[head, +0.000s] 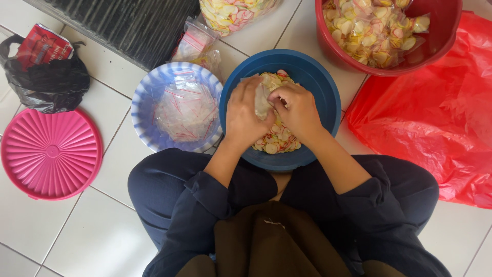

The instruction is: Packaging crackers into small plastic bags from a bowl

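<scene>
A blue bowl [323, 92] sits on the tiled floor in front of my knees, holding pale yellow and pink chips [279, 141]. Both my hands are over it. My left hand [243, 113] grips a small clear plastic bag [262, 100] partly filled with chips. My right hand [297, 110] is closed at the bag's mouth, fingers pinched on chips or the bag's edge. The bag is mostly hidden between the hands.
A blue-and-white striped bowl [146, 97] of empty clear bags stands left of the blue bowl. A pink round lid [51, 154] and a black plastic bag [48, 82] lie far left. A red tub [441, 36] of filled chip bags and a red plastic sheet [435, 113] are at right.
</scene>
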